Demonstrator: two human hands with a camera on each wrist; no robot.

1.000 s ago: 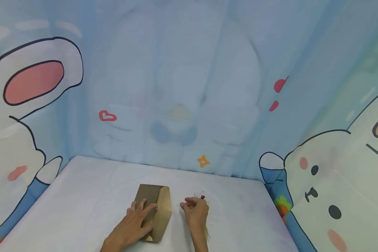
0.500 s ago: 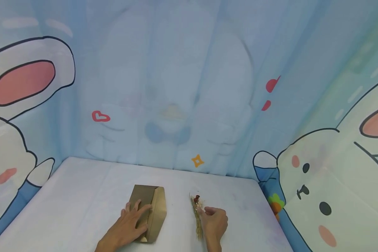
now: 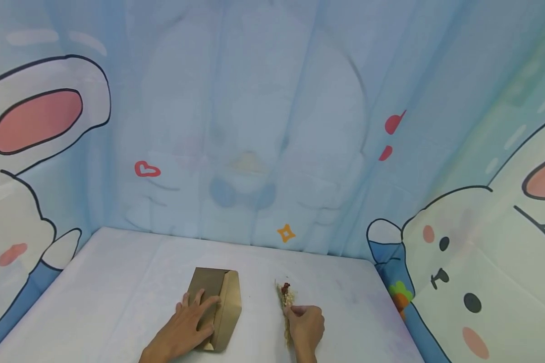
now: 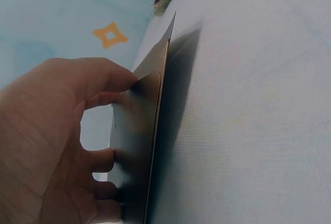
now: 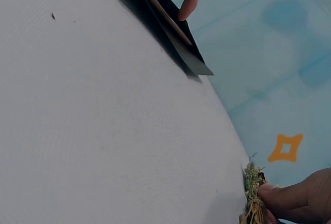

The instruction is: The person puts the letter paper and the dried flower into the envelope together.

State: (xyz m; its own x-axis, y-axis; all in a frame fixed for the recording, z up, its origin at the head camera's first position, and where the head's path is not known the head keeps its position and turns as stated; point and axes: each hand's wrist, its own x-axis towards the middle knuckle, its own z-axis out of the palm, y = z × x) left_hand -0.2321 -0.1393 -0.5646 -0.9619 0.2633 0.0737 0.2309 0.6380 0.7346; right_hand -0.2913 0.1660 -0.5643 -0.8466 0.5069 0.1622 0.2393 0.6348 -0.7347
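A gold envelope (image 3: 232, 307) lies on the white table with its flap folded out to the right. Spread across it, my left hand (image 3: 178, 327) rests its fingertips on the paper; the left wrist view shows those fingers (image 4: 106, 160) touching the envelope's face. To the right is a small bunch of dried flowers (image 3: 286, 293) with a dark red bloom and straw-coloured stems. My right hand (image 3: 308, 326) pinches this bunch near its middle, the thumb (image 5: 282, 195) against the stems in the right wrist view. Part of the stems is hidden by the hand.
The white-covered table (image 3: 131, 272) ends at a pale blue cloth backdrop (image 3: 254, 126) printed with cartoon rabbits. A tiny dark speck (image 5: 53, 16) lies on the table cover in the right wrist view.
My right hand has shifted to the right from over the flowers, uncovering them, and now pinches the bunch from its right side. My left hand stays on the envelope.
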